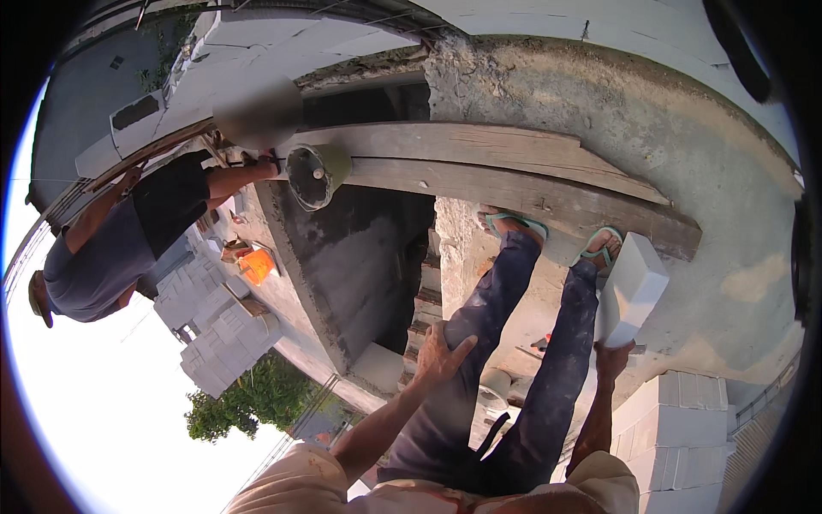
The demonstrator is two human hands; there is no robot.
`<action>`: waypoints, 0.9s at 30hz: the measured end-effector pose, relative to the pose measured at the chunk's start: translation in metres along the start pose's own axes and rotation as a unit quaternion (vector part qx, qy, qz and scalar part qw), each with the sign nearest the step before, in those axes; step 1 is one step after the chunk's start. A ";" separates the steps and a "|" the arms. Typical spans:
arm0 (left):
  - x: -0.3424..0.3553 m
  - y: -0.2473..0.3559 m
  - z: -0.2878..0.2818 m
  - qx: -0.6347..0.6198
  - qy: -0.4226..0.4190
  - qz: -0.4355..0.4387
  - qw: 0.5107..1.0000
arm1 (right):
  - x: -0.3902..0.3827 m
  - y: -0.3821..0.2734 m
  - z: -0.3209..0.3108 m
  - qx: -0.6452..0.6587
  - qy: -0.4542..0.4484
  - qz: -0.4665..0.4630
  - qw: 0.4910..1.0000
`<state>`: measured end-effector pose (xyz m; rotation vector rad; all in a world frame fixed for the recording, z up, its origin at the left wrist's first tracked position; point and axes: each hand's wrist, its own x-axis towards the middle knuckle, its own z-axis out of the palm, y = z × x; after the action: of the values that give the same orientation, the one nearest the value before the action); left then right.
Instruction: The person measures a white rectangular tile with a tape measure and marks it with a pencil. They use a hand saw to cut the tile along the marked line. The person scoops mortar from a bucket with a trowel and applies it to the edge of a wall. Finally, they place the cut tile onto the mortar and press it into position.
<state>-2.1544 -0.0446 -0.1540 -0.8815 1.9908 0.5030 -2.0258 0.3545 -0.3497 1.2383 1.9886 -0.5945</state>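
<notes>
A white rectangular building block [634, 283] stands beside my right leg, next to my sandalled right foot. My right hand [612, 356] is closed on its near lower end; part of the fingers is hidden behind the block. On my left leg, around the knee, rests my left hand [440, 358]. Its thumb is spread away from the fingers and nothing is in it. Dark trousers cover both legs, and green flip-flops [601, 248] are on my feet.
Two wooden planks [514, 184] span a dark, deep opening [364, 265] at my left. A mortar-stained bucket [330, 171] stands on them. Beyond, another person [103, 240] bends near the edge, by an orange bucket [255, 266]. White blocks [685, 428] are stacked at lower right.
</notes>
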 end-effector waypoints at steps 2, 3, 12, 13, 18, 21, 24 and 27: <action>-0.002 -0.014 0.006 -0.011 -0.020 0.008 1.000 | -0.029 -0.042 -0.043 -0.053 0.013 -0.030 0.998; -0.002 -0.026 0.012 -0.037 -0.013 0.018 0.999 | -0.047 -0.065 -0.065 -0.075 0.019 -0.046 0.996; -0.042 0.031 -0.025 -0.197 -0.008 0.253 0.947 | -0.238 -0.212 -0.214 -0.135 0.046 -0.252 0.957; -0.047 0.047 -0.041 -0.287 -0.058 0.242 0.925 | -0.256 -0.230 -0.223 -0.144 0.061 -0.280 0.947; -0.056 0.084 -0.069 -0.641 -0.237 0.139 0.717 | -0.343 -0.302 -0.260 -0.196 0.065 -0.403 0.892; -0.069 0.101 -0.106 -0.704 -0.219 0.178 0.652 | -0.393 -0.347 -0.275 -0.236 0.044 -0.458 0.856; -0.072 0.109 -0.119 -0.834 -0.203 0.179 0.480 | -0.452 -0.392 -0.277 -0.290 0.027 -0.524 0.800; -0.083 0.092 -0.157 -0.881 -0.151 0.157 0.420 | -0.501 -0.431 -0.260 -0.301 0.019 -0.602 0.740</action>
<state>-2.2799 -0.0501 0.0013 -1.2195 0.4745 2.9424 -2.3527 0.0596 0.2071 -0.5740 2.5361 -0.3895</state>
